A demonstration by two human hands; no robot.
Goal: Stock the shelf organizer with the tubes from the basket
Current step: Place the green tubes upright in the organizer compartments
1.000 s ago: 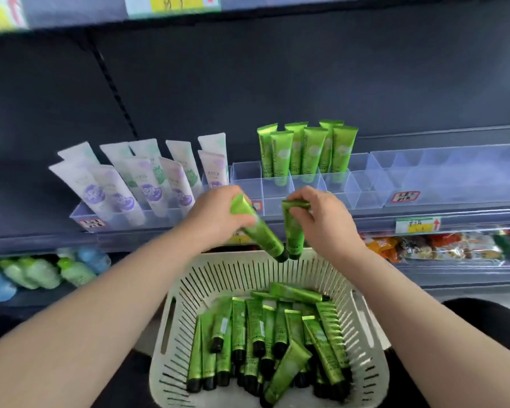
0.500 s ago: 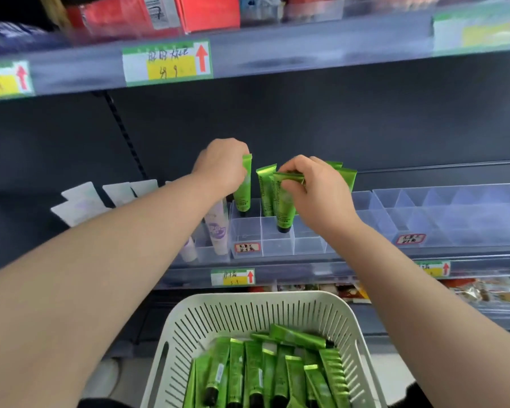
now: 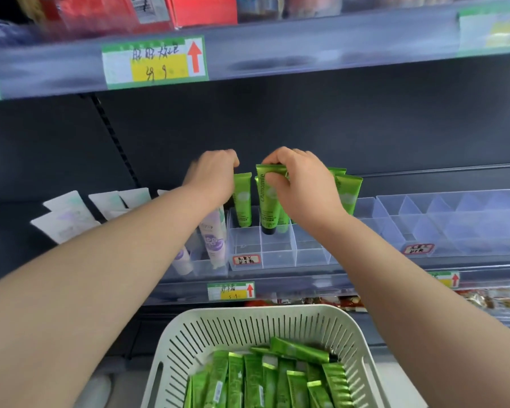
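My left hand (image 3: 215, 175) curls round the upper left edge of a green tube (image 3: 242, 201) that stands cap down in a back compartment of the clear shelf organizer (image 3: 277, 256). My right hand (image 3: 302, 191) pinches the crimped top of a second green tube (image 3: 268, 198), marked Chamomile, whose black cap sits in the compartment to the right. Several more green tubes (image 3: 348, 192) stand behind my right hand. Below, the white slotted basket (image 3: 248, 320) holds several green tubes (image 3: 262, 378) lying side by side.
White and purple tubes (image 3: 215, 240) lean in the organizer to the left. Another clear organizer (image 3: 454, 222) with bare compartments stands to the right. An upper shelf with a price tag (image 3: 155, 63) hangs overhead. Packaged goods (image 3: 498, 301) lie on the shelf below.
Both hands lifted a green tube each from above the basket to the organizer and lowered them cap down into neighbouring compartments. The view tilted up towards the shelf.
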